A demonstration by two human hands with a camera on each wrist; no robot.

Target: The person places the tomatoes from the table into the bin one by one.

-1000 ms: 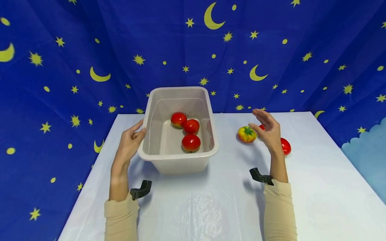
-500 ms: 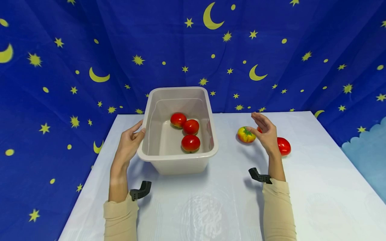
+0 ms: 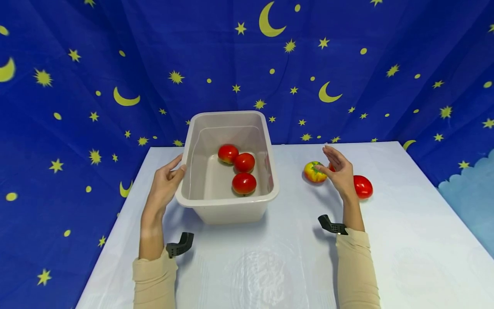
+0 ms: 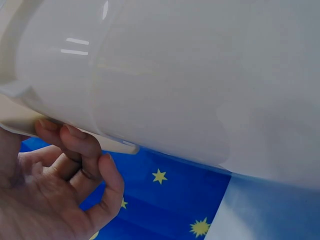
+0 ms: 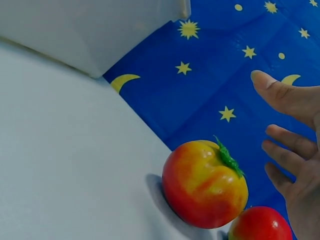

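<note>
At the left rim of a grey plastic tub (image 3: 227, 202), my left hand (image 3: 162, 186) grips the edge, thumb on the rim and fingers curled beneath it. Three red tomatoes (image 3: 244, 183) lie inside the tub. My right hand (image 3: 341, 174) hovers with spread, slightly bent fingers by a yellow-and-red tomato (image 3: 314, 175) topped with a green calyx. In the right wrist view, a gap shows between the fingers and this tomato. A red tomato (image 3: 363, 187) sits to the right of that wrist, and another red tomato (image 5: 260, 225) is mostly hidden behind the hand in the head view.
White cloth covers the table (image 3: 293, 257). A blue curtain (image 3: 216, 51) with yellow moons and stars hangs directly behind the table's far edge and down the left side. Each wrist carries a black bracket (image 3: 332, 225).
My right hand has moved slightly left, its thumb now overlapping the yellow-and-red tomato in the head view. More of the right-hand red tomato shows. My left hand and the tub stay put.
</note>
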